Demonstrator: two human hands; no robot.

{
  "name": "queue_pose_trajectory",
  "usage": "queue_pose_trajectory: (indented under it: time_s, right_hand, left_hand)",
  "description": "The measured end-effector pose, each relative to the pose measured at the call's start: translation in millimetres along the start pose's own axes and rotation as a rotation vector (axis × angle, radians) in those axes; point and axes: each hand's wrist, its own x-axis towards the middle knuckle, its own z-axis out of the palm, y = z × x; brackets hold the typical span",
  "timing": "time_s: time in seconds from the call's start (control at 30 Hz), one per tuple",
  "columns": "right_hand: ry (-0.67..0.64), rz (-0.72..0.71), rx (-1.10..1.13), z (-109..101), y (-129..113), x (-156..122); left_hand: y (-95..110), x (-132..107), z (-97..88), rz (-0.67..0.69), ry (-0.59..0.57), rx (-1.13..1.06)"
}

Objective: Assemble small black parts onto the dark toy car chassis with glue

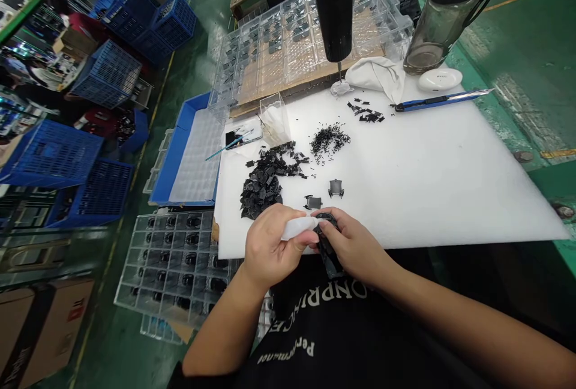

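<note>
My left hand (273, 246) is closed around a small whitish tapered piece (297, 228), whose narrow end points at the part in my other hand. I cannot tell whether it is a squeeze bottle or something else. In my right hand (357, 248) is a black plastic part (329, 254), gripped between thumb and fingers and partly covered by them. Both hands meet over the near edge of the white board (432, 179). Just beyond them lie two small black frames, one frame (335, 188) upright to me and another frame (314, 202) turned sideways.
Left on the board is a heap of black parts (261, 185), beside a pile of tiny black pieces (328, 141). An electric screwdriver (332, 11) hangs above. Around the back stand a clear compartment tray (270, 74), a bottle (434, 35) and a blue cutter knife (443, 99).
</note>
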Motion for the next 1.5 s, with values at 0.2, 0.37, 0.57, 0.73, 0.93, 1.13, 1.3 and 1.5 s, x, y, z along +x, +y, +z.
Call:
queue_pose_trajectory:
  time_s: [0.2,0.37,0.57,0.73,0.93,1.13,1.3,1.5]
  right_hand:
    - [-0.033,0.004,0.126,2,7,2]
    - [-0.046,0.024,0.203,1,10,4]
    - [-0.039,0.057,0.249,1,7,4]
    - [-0.021,0.063,0.262,1,9,4]
    - [-0.011,0.077,0.255,1,8,3]
    - [0.000,0.084,0.244,1,6,3]
    - [-0.004,0.076,0.255,1,8,3]
    - [-0.008,0.066,0.264,1,9,3]
  left_hand:
    - [-5,-11,-4.9,-0.079,0.110,-0.065]
    - [-3,-15,-10.5,-0.004,0.366,-0.014]
    - [1,-17,-16.1,0.012,0.195,0.079]
    - [1,-16,-14.5,0.038,0.089,0.097]
    - [-3,-16,-10.5,0.055,0.046,0.088]
    - [-5,-17,-9.4,0.047,0.063,0.091]
    - [-4,-18,-10.0,0.062,0.056,0.080]
    - [-5,-22,-10.5,0.045,0.074,0.090]
